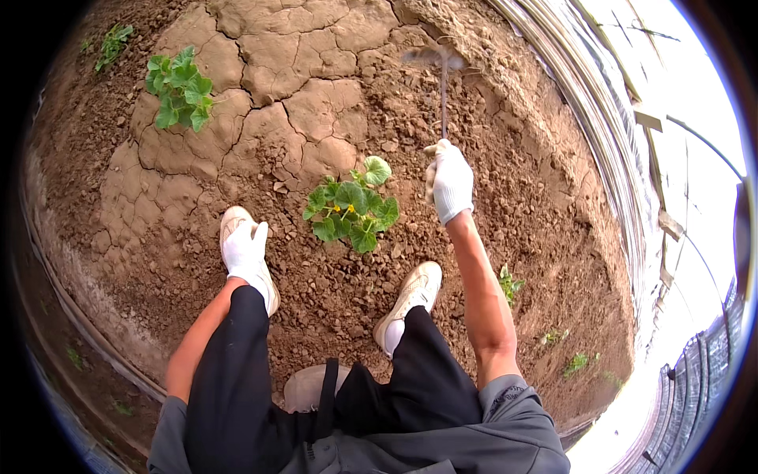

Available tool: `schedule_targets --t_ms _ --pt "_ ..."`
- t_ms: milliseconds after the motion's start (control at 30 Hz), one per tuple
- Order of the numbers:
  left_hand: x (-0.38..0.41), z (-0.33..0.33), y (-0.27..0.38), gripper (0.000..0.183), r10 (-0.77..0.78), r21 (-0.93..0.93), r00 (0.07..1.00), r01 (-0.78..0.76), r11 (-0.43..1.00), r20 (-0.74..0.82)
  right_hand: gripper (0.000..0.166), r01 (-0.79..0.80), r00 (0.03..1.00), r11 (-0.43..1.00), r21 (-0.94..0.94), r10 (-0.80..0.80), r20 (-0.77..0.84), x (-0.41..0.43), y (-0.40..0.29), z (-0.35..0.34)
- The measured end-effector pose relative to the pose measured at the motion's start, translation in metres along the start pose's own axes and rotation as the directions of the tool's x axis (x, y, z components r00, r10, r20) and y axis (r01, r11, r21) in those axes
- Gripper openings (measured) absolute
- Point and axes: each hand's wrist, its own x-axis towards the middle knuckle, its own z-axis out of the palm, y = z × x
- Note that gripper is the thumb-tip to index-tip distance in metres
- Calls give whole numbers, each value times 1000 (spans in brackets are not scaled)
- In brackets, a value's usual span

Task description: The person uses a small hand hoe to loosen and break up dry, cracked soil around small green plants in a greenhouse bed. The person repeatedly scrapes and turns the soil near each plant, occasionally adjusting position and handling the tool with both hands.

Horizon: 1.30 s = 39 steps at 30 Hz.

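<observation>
My right hand (pixel 451 181), in a white knit glove, grips a hand hoe (pixel 444 98) by its thin shaft. The hoe reaches away from me, and its blurred head lies over loose soil where the cracked crust ends; I cannot tell whether the blade touches the ground. Left of that hand grows a leafy vine plant (pixel 352 207) with small yellow flowers, probably a melon or cucumber. Gloved as well, my left hand (pixel 243 247) hangs in front of my left shoe (pixel 269 290), thumb apart from the fingers, with nothing seen in it.
Dry cracked soil (pixel 320 112) spreads ahead, with broken clods (pixel 320 296) around my feet. Another vine plant (pixel 179 89) stands at upper left. Small seedlings (pixel 510 285) grow beside my right arm. Plastic sheeting (pixel 598 118) lines the right side. Behind my feet is a rounded seat (pixel 308 388).
</observation>
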Motion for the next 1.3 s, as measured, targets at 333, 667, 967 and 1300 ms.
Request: schedule_targets --t_ms 333,667,967,1300 --pt "1 0 3 33 -72 62 996 69 996 52 41 -326 945 940 100 326 17 -9 21 -20" --pt "2 0 7 33 -55 87 998 51 995 42 42 -324 946 936 136 321 46 44 3 -10" --pt "2 2 1 32 -39 56 998 37 998 39 45 -328 943 940 -91 320 -94 109 1 -8" --pt "4 3 -3 34 -3 112 999 -2 994 43 52 -274 885 941 197 327 -332 130 59 -64"
